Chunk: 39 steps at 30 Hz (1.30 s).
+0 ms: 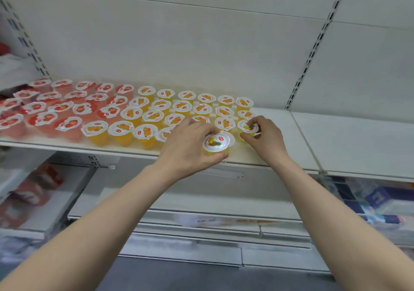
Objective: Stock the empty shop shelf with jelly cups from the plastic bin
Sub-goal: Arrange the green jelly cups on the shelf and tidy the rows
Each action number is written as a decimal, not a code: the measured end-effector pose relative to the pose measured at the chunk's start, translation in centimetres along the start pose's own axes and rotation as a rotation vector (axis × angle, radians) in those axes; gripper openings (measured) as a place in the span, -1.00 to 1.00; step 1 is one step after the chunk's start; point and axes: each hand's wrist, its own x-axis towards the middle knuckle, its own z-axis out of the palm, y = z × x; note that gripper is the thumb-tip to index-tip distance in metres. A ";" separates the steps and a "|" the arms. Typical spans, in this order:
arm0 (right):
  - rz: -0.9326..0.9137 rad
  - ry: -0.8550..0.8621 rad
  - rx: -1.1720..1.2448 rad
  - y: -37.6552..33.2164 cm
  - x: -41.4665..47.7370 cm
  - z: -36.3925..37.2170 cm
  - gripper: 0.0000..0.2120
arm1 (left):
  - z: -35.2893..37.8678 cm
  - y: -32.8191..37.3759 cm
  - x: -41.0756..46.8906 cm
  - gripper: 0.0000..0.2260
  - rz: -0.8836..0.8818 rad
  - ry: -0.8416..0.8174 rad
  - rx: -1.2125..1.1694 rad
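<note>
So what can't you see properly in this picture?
Head view only:
- Plastic bin: outside the frame.
- Lid print on the yellow jelly cups: too small to read.
- Cup under the right hand: mostly hidden by fingers.
- Red jelly cups: row cut off by the left edge.
- Lower shelf goods: blurred.
- Left hand hides cups behind it.

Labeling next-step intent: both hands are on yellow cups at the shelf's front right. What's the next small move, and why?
Probably set down and release the cup in the left hand: it sits at the front edge of the shelf, extending the front row of yellow cups. The right hand holds another cup just behind.
</note>
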 end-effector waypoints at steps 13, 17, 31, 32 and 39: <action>-0.285 -0.059 -0.237 3.5 1.1 -4.2 -0.64 | 4.6 5.8 4.6 -0.46 -0.014 -0.063 0.170; -0.321 -0.060 -0.293 3.8 1.8 -4.8 -0.64 | 6.2 6.0 5.2 -0.43 -0.052 -0.083 0.261; -0.388 -0.044 -0.302 3.1 2.3 -5.3 -0.67 | 7.4 6.2 4.7 -0.39 -0.125 -0.082 0.308; -0.395 -0.043 -0.309 3.0 2.3 -5.4 -0.67 | 7.2 6.1 4.6 -0.40 -0.124 -0.083 0.292; -0.575 -0.002 -0.374 0.7 2.8 -5.6 -0.66 | 4.0 4.1 4.2 -0.61 -0.191 0.005 0.242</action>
